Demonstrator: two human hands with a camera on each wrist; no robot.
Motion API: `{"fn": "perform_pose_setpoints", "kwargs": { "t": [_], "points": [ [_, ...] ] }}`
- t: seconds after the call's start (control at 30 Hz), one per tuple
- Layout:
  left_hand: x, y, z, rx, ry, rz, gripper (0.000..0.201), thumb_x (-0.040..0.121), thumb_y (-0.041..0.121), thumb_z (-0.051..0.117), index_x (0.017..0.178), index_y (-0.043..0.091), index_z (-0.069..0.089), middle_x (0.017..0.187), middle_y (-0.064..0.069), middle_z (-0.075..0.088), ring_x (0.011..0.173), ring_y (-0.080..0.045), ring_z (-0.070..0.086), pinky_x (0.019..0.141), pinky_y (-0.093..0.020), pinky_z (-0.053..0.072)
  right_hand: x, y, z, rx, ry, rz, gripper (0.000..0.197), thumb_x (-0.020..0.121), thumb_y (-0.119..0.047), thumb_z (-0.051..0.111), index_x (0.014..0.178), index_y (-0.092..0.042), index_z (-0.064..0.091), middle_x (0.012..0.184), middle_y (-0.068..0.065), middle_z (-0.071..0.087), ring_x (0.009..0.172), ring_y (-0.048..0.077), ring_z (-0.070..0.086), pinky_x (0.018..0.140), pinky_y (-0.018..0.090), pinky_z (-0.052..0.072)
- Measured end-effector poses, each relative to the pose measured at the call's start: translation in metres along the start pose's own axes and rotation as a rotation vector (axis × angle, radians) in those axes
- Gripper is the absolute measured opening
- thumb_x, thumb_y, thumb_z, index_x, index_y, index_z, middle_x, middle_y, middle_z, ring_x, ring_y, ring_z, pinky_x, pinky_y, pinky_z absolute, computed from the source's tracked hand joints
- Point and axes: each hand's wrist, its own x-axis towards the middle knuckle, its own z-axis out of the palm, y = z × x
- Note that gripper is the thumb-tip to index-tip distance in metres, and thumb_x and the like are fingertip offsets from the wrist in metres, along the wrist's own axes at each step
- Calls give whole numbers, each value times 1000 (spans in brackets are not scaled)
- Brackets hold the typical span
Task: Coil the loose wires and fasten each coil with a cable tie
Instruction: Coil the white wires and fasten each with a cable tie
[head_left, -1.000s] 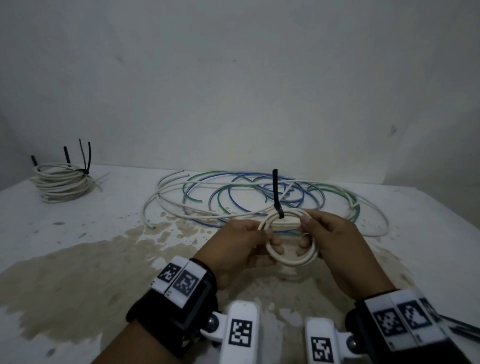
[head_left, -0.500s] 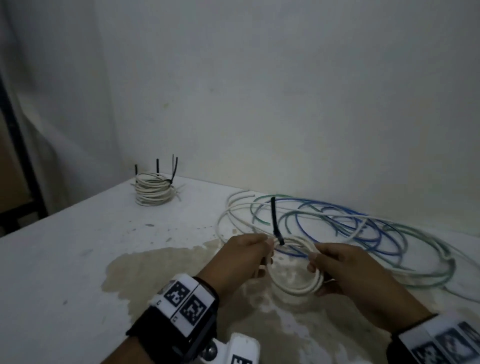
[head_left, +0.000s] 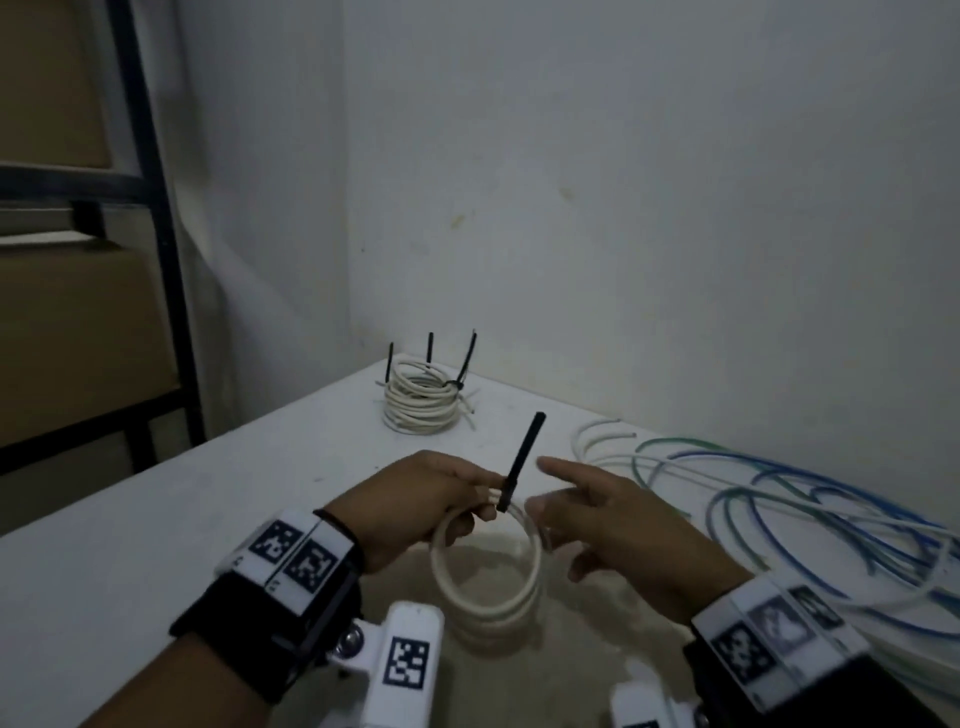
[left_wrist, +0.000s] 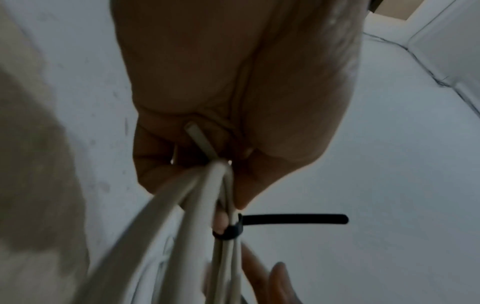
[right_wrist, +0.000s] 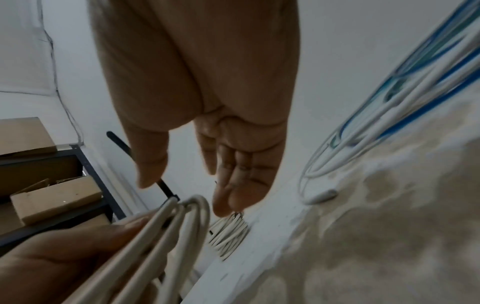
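A small coil of white wire (head_left: 485, 571) hangs over the table, bound at its top by a black cable tie (head_left: 519, 465) whose tail sticks up. My left hand (head_left: 467, 499) pinches the coil's strands (left_wrist: 207, 197) just left of the tie (left_wrist: 291, 219). My right hand (head_left: 550, 493) hovers beside the coil's right side with fingers straight and relaxed, holding nothing; the right wrist view shows its fingers (right_wrist: 239, 181) apart from the coil (right_wrist: 168, 230) and the tie (right_wrist: 166, 189). Loose blue, green and white wires (head_left: 810, 499) lie tangled on the table to the right.
A stack of tied white coils (head_left: 423, 400) with black tie tails stands near the table's far left corner. The white table (head_left: 156, 519) has a brownish stain under my hands. A dark metal rack with cardboard boxes (head_left: 78, 312) stands beyond the left edge. White walls close behind.
My view has swung left, bringing the tied stack nearer the centre. The right hand has let go of the coil and spread its fingers; the left hand keeps holding it.
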Motion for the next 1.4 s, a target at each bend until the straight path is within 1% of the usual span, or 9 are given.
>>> {"fn": "perform_pose_setpoints", "kwargs": {
  "t": [0.17,0.3,0.43,0.7,0.9,1.0,1.1,1.2,1.4],
  "points": [
    [18,-1,-41,-204,-73,-38,16,95,3,48,110,7,51,66,-12,61,44,-12,40,45,-21,33,35,-13,35,92,-110,-72,20,85,-8,66,104,-14,67,69,3,63,58,16,54,51,28,48],
    [34,-7,-69,-441,-15,16,19,96,20,50,104,4,59,80,-16,67,58,-18,60,57,-27,52,62,-21,46,341,-97,-44,8,89,-9,60,93,-2,61,71,13,61,57,22,55,50,29,51],
    [66,-16,-95,-579,293,96,24,93,21,50,101,6,66,101,-14,65,82,-24,62,73,-32,52,96,-31,47,513,56,-97,4,92,-4,54,89,-2,54,70,12,67,59,22,64,57,30,57],
    [97,-31,-105,1,418,249,42,98,5,38,131,27,51,143,11,40,134,-7,36,116,-31,24,176,-52,65,520,353,-204,11,90,-4,59,83,-6,51,65,11,64,55,15,62,56,25,55],
    [102,-40,-108,10,347,273,43,98,5,38,116,41,52,119,32,49,103,14,50,84,0,37,228,-41,99,422,483,-217,15,83,-3,61,74,-9,50,61,7,67,62,21,68,78,44,57],
    [105,-43,-111,-34,374,219,39,97,9,42,130,25,57,136,15,51,122,-2,48,105,-19,35,241,-29,102,292,516,-208,13,78,-11,63,72,-13,51,57,4,68,64,25,70,78,52,56],
    [105,-44,-111,-111,396,214,33,98,12,44,114,34,62,113,23,61,97,13,56,87,-9,42,242,-21,98,108,496,-161,11,73,-20,62,71,-15,53,53,3,67,67,29,69,74,53,55],
    [106,-44,-112,-134,396,218,33,96,7,44,102,34,62,95,30,59,77,24,54,63,2,40,237,-22,92,-92,522,-174,17,75,-21,63,65,-15,51,67,7,66,74,28,65,72,44,54],
    [106,-43,-110,-129,379,207,33,93,7,47,117,29,55,109,23,57,96,13,50,72,-12,37,236,-29,80,-462,513,-274,30,83,-16,60,61,-17,40,62,-6,45,57,5,40,48,13,28]
  ]
}}
